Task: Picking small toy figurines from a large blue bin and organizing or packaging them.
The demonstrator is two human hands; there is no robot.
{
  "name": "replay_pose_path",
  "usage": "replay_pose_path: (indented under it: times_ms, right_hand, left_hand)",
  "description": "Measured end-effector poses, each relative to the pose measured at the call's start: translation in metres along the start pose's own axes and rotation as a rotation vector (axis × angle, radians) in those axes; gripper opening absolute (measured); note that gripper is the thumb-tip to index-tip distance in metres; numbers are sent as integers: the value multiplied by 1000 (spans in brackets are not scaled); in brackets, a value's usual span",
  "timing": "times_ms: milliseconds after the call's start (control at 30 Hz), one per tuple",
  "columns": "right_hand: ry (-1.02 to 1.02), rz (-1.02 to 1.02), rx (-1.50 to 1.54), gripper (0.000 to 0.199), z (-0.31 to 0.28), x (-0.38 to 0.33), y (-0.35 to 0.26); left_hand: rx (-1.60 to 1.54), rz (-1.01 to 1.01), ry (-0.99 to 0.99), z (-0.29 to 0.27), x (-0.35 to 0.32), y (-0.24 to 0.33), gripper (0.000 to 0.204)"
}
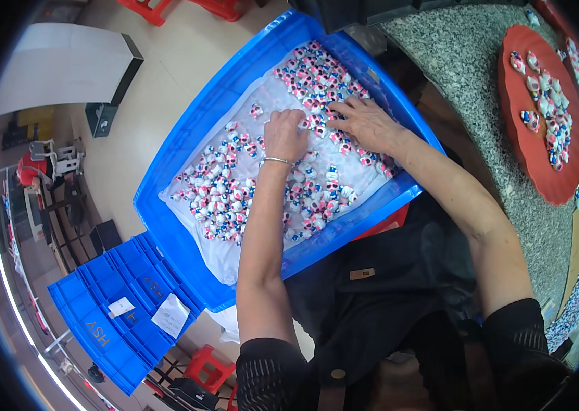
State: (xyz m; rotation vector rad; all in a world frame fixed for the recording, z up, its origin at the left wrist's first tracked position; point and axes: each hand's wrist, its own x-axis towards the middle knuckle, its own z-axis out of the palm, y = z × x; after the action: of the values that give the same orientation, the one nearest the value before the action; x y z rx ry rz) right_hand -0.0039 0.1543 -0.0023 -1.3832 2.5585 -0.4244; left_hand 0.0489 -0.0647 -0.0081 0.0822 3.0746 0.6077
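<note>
**Left hand point(286, 135) and right hand point(369, 123) among small figurines point(221, 195)**

The left's fingers curl down, their grip hidden, so I cannot tell if they hold any; the right's are parted, tips against figurines; these lie on a white liner point(217, 257) inside a blue bin point(171, 157).

The little toys point(215, 194) are white, pink and blue, with dark bits on some. The big box point(197, 123) is bright blue, and the sheet point(217, 262) in it is white. The tray point(512, 92) is orange-red. The desk point(440, 44) is grey with black and white speckles. The apron point(402, 257) is black with a brown tag point(362, 274). The sleeves point(272, 370) are black with rows of little marks. The stool point(208, 368) is red.
</note>
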Motion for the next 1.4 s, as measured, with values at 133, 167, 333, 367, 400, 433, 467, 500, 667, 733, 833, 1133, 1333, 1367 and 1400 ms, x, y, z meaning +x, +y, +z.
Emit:
replay_pose_path:
  times_ms: [133, 167, 333, 367, 400, 433, 467, 500, 667, 733, 833, 1133, 1333, 1367, 1400]
  right_hand:
    - [9, -4, 27, 36, -1, -1, -3]
    - [6, -2, 8, 40, -3, 0, -1]
    - [17, -8, 3, 44, 2, -1, 1]
    - [14, -5, 4, 44, 2, -2, 0]
    - [22, -9, -2, 43, 3, -2, 0]
    - [29, -12, -9, 42, 3, -1, 1]
    - [21, -8, -5, 42, 4, -2, 1]
    - [30, -13, -18, 42, 5, -1, 1]
    - [37, -12, -8, 41, 4, -1, 1]
    - [44, -7, -7, 40, 6, 0, 4]
    - [38, -8, 2, 39, 7, 2, 2]
    - [17, -50, -2, 38, 2, 0, 7]
    - [114, -87, 56, 31, -14, -7, 9]
    - [110, -89, 53, 31, -21, -12, 7]
    - [15, -63, 81, 26, -30, -19, 5]
  left_hand:
    - [7, 59, 99, -12, -4, -14, 30]
    - [33, 20, 82, -20, -6, -16, 31]
    - [127, 50, -24, -23, -11, -22, 30]
    - [202, 32, -75, -23, -8, -18, 29]
    - [276, 14, -126, -23, -3, -14, 28]
    - [272, 16, -130, -25, 4, -13, 28]
    - [295, 3, -225, -26, 11, -12, 29]
    - [318, -10, -321, -25, 15, -12, 29]
    - [327, 43, -244, -16, 7, -24, 26]
    - [336, 61, -215, -14, 0, -25, 26]
    - [324, 47, -189, -19, -15, -20, 29]
    - [-686, -118, -99, 6, -75, 69, 25]
    - [-720, 15, -48, 29, -76, 75, 26]
    - [-600, 106, 47, 29, -74, 75, 25]
    - [-480, 196, 141, 30, -72, 76, 25]
